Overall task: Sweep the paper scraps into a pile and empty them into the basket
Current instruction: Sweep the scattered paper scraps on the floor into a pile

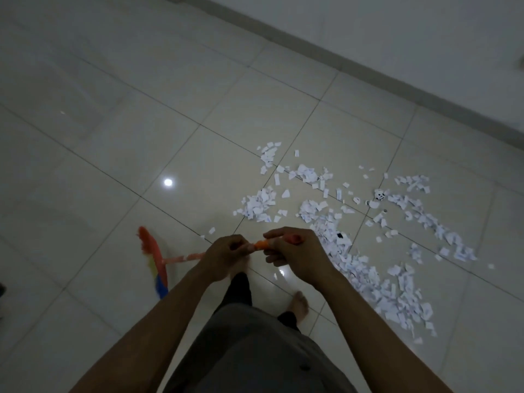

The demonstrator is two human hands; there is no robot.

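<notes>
Fingers (272,258) of the left hand (224,255) and right hand (296,252) clench the broom handle (184,257), which runs left to its bristle head (154,262) on the floor (113,137); paper scraps (397,304) lie scattered opposite, beyond the right hand.

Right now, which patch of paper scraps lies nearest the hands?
The long dense band running right beside the right hand; the other patches lie farther away.

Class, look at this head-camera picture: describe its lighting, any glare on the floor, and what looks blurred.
Head view: dim overall, darkest at the left edge; a round lamp reflection glares on the glossy floor tiles, with a fainter one lower in the frame; the broom looks smeared at its head, while the paper scraps look fairly crisp.
</notes>
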